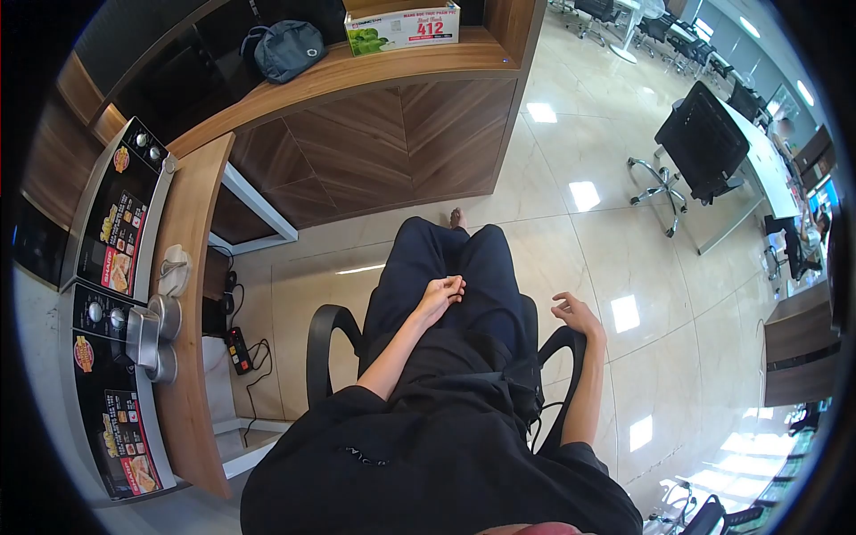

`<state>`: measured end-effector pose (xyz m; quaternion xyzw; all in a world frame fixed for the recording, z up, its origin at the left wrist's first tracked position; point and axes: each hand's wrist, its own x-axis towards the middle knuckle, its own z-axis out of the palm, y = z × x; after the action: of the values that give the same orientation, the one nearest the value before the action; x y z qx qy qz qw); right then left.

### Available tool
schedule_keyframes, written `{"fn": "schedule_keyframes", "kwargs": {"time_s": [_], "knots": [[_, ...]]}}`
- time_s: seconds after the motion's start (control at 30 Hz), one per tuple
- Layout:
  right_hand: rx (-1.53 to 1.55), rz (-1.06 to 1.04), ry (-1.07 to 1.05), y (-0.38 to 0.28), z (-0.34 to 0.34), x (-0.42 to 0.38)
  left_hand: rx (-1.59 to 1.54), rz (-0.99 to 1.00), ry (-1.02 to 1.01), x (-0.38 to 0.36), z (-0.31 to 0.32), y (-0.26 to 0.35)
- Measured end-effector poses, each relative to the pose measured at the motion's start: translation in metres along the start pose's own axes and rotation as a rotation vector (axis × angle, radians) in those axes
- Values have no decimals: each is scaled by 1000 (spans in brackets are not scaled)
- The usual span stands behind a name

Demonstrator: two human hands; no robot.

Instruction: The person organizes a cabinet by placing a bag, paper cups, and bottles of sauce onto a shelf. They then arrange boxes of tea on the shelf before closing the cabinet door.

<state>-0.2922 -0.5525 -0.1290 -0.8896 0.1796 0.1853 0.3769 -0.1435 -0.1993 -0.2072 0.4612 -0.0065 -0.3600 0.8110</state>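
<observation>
My left hand [441, 296] rests over my lap, just above the dark trousers [428, 259]. Its fingers are curled together, and I cannot make out whether anything is in them. Beyond the chair's right armrest [555, 343], my right hand [578, 314] hangs loosely bent at the wrist. Its fingers are a little apart with nothing in them. The left armrest [323, 357] stands beside my left forearm.
At left, a wooden counter [201, 294] holds two toaster-oven-like appliances [116, 214], metal tins [165, 316] and a white container [175, 270]. A power strip [238, 349] lies below. Ahead, a shelf bears a grey bag [287, 51] and a printed box [403, 28]. An office chair [700, 143] stands right.
</observation>
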Motion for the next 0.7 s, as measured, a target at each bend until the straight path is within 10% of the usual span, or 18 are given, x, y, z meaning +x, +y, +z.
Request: {"fn": "schedule_keyframes", "kwargs": {"time_s": [0.7], "knots": [[-1, 1, -2, -2, -1, -2, 55, 58, 90, -1, 4, -4]]}}
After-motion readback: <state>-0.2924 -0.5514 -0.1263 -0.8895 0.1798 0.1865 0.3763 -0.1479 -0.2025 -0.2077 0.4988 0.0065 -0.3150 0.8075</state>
